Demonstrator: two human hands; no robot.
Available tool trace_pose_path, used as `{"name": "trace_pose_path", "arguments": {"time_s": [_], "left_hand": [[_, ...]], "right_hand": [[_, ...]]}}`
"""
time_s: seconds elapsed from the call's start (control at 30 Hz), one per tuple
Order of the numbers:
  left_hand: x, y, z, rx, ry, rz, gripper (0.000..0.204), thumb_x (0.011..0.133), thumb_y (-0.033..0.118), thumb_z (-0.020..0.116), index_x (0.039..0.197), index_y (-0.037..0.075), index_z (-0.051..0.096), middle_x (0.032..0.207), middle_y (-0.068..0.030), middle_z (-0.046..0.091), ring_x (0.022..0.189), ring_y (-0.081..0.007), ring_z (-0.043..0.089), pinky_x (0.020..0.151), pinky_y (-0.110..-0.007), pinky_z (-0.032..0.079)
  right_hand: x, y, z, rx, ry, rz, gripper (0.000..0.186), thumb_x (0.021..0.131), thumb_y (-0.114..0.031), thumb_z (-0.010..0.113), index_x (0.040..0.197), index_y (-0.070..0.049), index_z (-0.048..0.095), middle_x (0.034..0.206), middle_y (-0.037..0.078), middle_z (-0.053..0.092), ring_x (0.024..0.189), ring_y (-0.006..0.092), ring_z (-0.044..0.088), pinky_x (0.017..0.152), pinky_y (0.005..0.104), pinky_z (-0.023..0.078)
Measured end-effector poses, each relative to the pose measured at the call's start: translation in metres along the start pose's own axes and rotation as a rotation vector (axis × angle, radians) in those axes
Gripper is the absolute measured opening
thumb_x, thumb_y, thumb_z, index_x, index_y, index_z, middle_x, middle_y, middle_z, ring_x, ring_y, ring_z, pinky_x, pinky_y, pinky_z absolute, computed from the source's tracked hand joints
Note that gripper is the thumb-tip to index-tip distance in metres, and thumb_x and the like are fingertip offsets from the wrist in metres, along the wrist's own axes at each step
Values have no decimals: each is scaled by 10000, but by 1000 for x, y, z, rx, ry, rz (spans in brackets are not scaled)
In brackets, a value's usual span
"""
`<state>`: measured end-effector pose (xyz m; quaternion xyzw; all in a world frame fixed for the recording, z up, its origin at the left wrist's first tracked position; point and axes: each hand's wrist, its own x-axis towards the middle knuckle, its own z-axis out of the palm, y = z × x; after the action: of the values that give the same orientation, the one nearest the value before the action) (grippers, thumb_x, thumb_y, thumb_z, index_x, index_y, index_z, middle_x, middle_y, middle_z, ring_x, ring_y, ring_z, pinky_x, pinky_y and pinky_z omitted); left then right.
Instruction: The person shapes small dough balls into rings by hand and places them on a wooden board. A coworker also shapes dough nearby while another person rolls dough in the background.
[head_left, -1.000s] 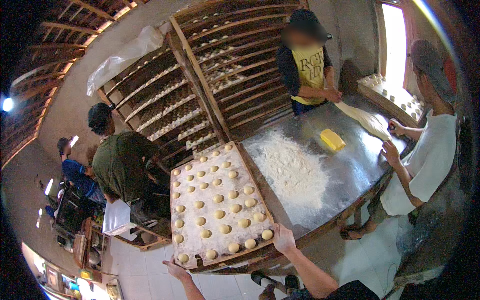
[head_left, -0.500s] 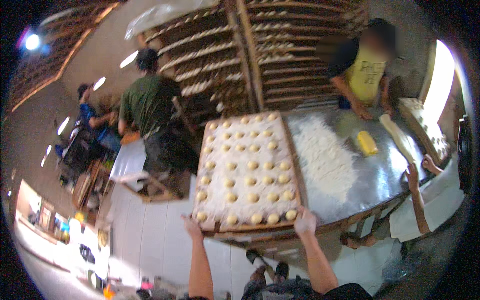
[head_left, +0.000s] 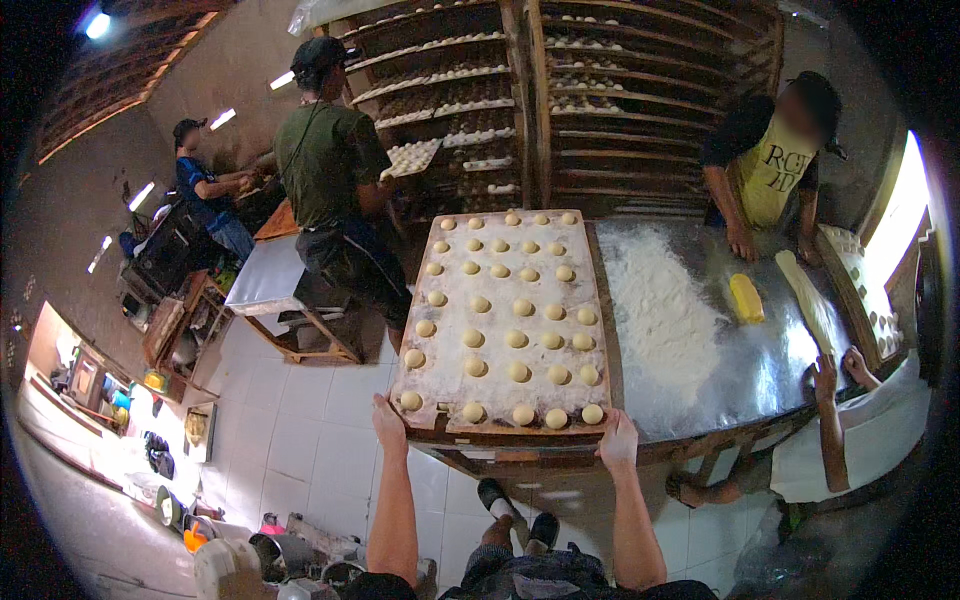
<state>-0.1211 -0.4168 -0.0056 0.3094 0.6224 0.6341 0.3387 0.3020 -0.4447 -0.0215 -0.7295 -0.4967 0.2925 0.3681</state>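
A wooden tray (head_left: 446, 388), dusted with flour, lies level before me with its near edge toward my body. Rows of small round dough balls (head_left: 516, 339) are spread over it. My left hand (head_left: 390, 424) grips its near left corner, and my right hand (head_left: 618, 442) is closed round the near right corner. The tray's right side adjoins the metal-topped table (head_left: 690, 405); how much of it rests there is hidden under the tray.
Loose flour (head_left: 655, 300), a yellow dough piece (head_left: 746, 299) and a long dough strip (head_left: 808, 300) lie on the table. Two co-workers work at its right side. A person in green (head_left: 325, 160) stands left, before a tall wooden rack (head_left: 537, 120). Buckets (head_left: 285, 555) stand lower left.
My view has tilted and shifted, while both hands keep hold of the tray's near corners. The person in green now shows a tray of dough balls held by the rack.
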Motion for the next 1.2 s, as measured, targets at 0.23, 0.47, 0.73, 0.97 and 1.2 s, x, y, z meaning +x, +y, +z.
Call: {"name": "trace_pose_path", "arguments": {"time_s": [0.23, 0.47, 0.73, 0.97, 1.2], "left_hand": [[4, -12, -7, -70, -21, -22, 634, 1076, 443, 248, 1343, -59, 529, 1256, -153, 625, 1118, -239, 604, 973, -345, 467], [-54, -72, -65, -368, 334, -243, 581, 1022, 435, 332, 1469, 66, 370, 1410, -185, 505, 1205, -351, 560, 987, -460, 472], [-108, -115, -94, -331, 381, -483, 612, 1007, 401, 339, 1471, 3, 306, 1416, -252, 473, 1191, -435, 555, 991, -516, 465], [-61, -69, -59, -400, 189, -288, 551, 990, 343, 387, 1420, -1, 366, 1283, -211, 547, 1078, -332, 600, 917, -434, 499], [-57, -90, -20, -558, 589, -483, 208, 989, 291, 427, 1049, 97, 474, 701, 19, 451, 540, -113, 408, 463, -259, 335]], "right_hand": [[-9, 34, -2, 202, -7, -101, 355, 1051, -288, 397, 971, 11, 571, 883, 183, 587, 744, 331, 615, 667, 454, 506], [-67, 175, 17, 829, 301, 501, 295, 993, -312, 516, 841, -59, 509, 632, 62, 511, 487, 166, 507, 425, 327, 444], [-5, 175, -27, 209, -676, 645, 341, 965, -276, 489, 1105, -5, 642, 855, 162, 692, 727, 270, 712, 605, 415, 578], [-2, 68, -110, 110, -850, 382, 332, 916, -207, 586, 1110, 56, 638, 913, 187, 688, 642, 289, 693, 596, 393, 590], [22, 216, -12, 749, -367, 792, 482, 950, -244, 580, 1309, 58, 471, 1013, 249, 662, 841, 333, 697, 613, 424, 605]]}}
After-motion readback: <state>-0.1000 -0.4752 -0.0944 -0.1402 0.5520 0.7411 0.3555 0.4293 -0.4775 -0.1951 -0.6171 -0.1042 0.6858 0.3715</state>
